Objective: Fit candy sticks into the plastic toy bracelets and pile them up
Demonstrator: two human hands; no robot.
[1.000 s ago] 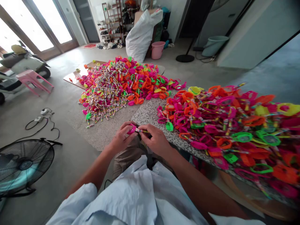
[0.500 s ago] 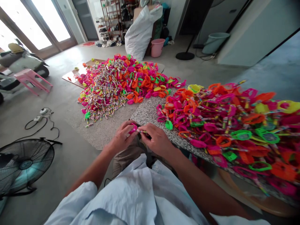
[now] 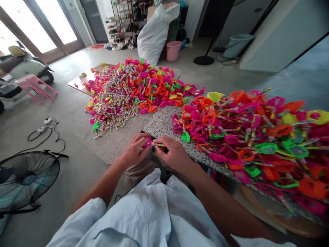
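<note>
Head view: one speckled grey stone bench (image 3: 161,120), two multicoloured plastic heaps, two hands, two small held parts.
Heaps, 2: right-side (image 3: 231,139), far (image 3: 128,91); pieces too tangled to count. Hands, 2: left hand (image 3: 135,149), fingers closed on the magenta piece; right hand (image 3: 173,152), finger and thumb pinching the tube. Slim striped multicoloured tube (image 3: 158,144), 1: likely light, stiff, smooth; best pinched mid-shaft. Small magenta plastic piece (image 3: 147,141), 1: likely light, fairly rigid; best taken by its edges. Both above the lap, end to end, beside the bench.
</note>
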